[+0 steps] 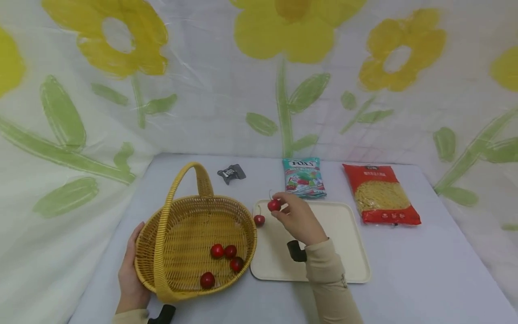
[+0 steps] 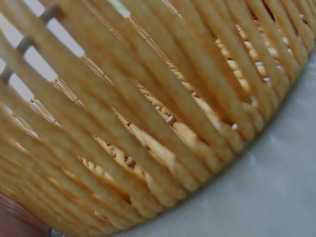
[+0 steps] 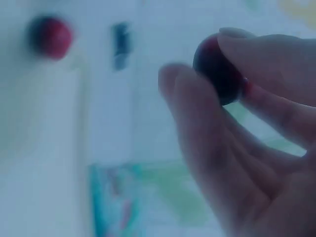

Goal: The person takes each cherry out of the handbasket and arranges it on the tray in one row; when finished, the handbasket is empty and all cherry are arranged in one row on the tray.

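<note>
My right hand (image 1: 279, 208) pinches a red cherry (image 1: 274, 205) by its fingertips, lifted over the far left corner of the cream tray (image 1: 348, 252). The right wrist view shows that cherry (image 3: 217, 69) dark between thumb and fingers (image 3: 197, 113). Another cherry (image 1: 259, 220) lies on the tray's left edge, seen blurred in the right wrist view (image 3: 52, 37). My left hand (image 1: 131, 274) holds the left rim of the yellow wicker basket (image 1: 170, 252), which contains several cherries (image 1: 217, 250). The left wrist view shows only the basket's woven wall (image 2: 163, 118) up close.
Behind the tray lie a teal candy bag (image 1: 304, 177), a red noodle packet (image 1: 380, 193) and a small dark wrapper (image 1: 231, 173). The table (image 1: 425, 270) is pale grey, with a flowered cloth backdrop around it.
</note>
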The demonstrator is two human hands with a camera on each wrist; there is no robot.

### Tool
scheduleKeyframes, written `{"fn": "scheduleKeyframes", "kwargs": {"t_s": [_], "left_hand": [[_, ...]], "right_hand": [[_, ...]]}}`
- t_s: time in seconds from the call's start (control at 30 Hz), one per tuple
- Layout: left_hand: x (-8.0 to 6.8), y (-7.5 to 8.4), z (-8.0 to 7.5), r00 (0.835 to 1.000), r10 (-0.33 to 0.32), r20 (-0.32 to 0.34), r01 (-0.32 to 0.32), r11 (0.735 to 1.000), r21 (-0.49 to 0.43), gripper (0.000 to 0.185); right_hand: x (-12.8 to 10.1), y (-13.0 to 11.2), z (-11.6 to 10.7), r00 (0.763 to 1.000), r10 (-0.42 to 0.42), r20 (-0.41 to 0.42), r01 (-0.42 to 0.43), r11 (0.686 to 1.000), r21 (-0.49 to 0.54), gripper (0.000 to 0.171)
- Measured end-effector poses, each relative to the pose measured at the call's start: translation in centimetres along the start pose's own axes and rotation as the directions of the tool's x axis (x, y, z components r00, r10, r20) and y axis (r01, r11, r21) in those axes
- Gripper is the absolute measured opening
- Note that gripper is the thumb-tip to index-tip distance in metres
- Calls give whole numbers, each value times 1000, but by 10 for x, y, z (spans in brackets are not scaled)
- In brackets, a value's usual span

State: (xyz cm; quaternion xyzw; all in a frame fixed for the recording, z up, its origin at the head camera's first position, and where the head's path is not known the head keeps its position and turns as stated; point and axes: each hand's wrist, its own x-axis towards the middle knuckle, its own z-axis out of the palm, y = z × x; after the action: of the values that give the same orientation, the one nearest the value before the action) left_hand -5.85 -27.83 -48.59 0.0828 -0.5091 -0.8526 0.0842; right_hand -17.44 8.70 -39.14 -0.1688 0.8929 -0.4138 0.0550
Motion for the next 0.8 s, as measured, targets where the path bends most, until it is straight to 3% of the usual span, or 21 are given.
{"fn": "scheduleKeyframes", "kwargs": {"t_s": [0.1,0.2,0.5,0.8], "left_hand": [[-1,2,-1,1000,-3,-20,3,1000,15,56],[0,1,-2,1000,7,-22,-6,1000,27,57],[0,3,0,998,-1,-56,5,998,58,57],[0,2,0,1000,-1,-29,2,999,47,56]], "right_hand": [[6,23,12,995,101,18,-99,992,-81,32],[12,42,23,987,148,60,-139,981,-132,29],[19,47,40,987,106,124,-90,988,-129,25],[20,53,47,990,103,99,-85,981,-175,24]]}}
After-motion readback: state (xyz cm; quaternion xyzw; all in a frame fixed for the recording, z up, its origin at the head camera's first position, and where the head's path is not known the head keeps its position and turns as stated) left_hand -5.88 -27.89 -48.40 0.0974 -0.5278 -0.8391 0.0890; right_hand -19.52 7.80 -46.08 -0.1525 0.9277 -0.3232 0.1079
